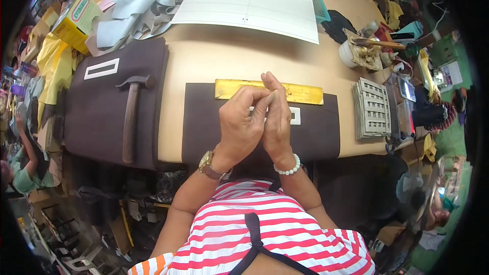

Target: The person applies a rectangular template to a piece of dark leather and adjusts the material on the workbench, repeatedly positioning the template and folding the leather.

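Observation:
My left hand (239, 119), with a watch at the wrist, and my right hand (277, 122), with a bead bracelet, meet above a dark brown sheet (316, 132). The fingers of the left are curled and its thumb presses against the right hand. On the right hand the fingers lie close together, thumb bent in to them. Anything small pinched between the hands is hidden. Below them a white rectangular frame (296, 116) lies on the sheet, partly covered by the hands. A yellow flat bar (305, 94) lies along the sheet's far edge, just beyond the fingers.
To the left, a hammer (131, 117) and another white frame (101, 68) rest on stacked dark sheets (97, 107). Slotted pale pieces (374, 107) are piled at the right, near a white tub (348, 53) with a brush (379, 44). A large white sheet (249, 5) lies behind.

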Tool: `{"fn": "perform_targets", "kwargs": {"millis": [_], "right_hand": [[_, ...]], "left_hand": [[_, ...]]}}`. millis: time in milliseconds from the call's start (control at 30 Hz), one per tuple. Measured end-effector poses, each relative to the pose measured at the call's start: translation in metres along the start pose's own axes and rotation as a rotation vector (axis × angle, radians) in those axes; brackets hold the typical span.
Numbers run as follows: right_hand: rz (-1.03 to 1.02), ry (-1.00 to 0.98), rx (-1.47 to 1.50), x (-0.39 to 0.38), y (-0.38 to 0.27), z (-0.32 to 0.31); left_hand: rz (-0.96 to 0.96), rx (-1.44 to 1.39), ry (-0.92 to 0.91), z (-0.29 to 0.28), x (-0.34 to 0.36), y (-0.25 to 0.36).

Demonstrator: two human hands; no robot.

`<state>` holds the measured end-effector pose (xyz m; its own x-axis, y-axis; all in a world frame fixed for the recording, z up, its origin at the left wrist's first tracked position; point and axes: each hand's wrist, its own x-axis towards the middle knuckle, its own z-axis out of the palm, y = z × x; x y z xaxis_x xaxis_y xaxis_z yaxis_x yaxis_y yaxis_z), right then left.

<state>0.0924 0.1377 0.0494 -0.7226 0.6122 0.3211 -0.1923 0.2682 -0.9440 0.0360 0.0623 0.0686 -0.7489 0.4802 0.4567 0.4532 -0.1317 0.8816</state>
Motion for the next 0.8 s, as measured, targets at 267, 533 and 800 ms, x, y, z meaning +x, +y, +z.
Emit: {"fn": "perform_targets", "kwargs": {"millis": [267,533,800], "right_hand": [[0.257,-0.084,0.231,-0.001,-0.012,0.003],[0.257,-0.052,0.215,0.002,-0.006,-0.001],[-0.21,-0.39,-0.889,0.055,0.037,-0.082]], "left_hand": [[-0.297,-0.343,-0.016,0.0,0.003,-0.008],[-0.343,-0.41,0.083,-0.018,0.006,-0.011],[-0.418,0.052,0.309,-0.13,-0.048,-0.045]]}}
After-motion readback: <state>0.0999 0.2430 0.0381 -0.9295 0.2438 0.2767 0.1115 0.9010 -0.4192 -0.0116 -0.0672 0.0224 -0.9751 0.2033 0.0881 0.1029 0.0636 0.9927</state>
